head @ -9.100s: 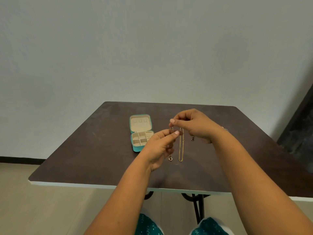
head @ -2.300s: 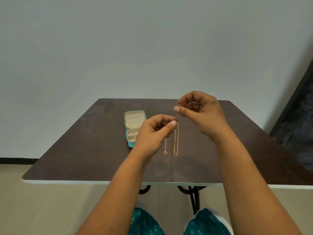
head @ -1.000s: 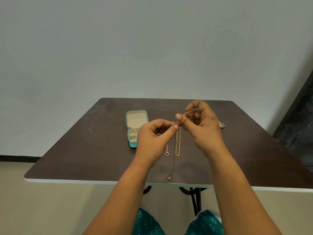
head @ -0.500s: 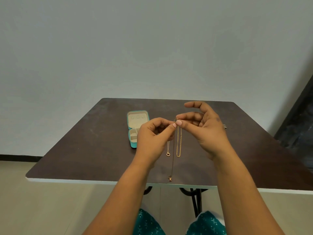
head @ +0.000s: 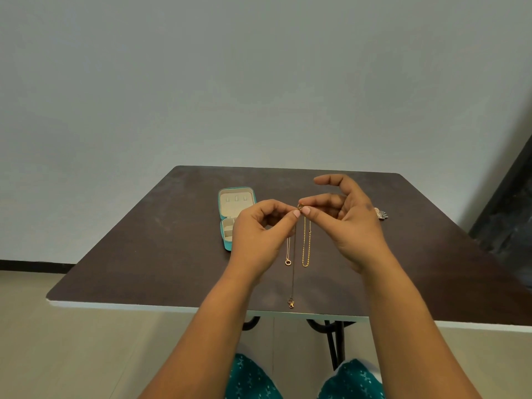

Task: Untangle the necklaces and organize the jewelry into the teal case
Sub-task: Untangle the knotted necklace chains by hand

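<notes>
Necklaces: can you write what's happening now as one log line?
step: untangling | hands: both pinch necklaces | chains: hanging | teal case: open on table

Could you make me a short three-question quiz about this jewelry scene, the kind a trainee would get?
1. True or false: the teal case on the table is closed.
2. Which hangs lowest from the pinching fingers? A. the gold chain B. the thin chain with a ring C. the dark chain with a clasp
3. Fill in: the left hand and the right hand meet at a small gold ____.

Key: 1. False, its lid is open. 2. C. 3. Ring, as far as one can tell at this size.
</notes>
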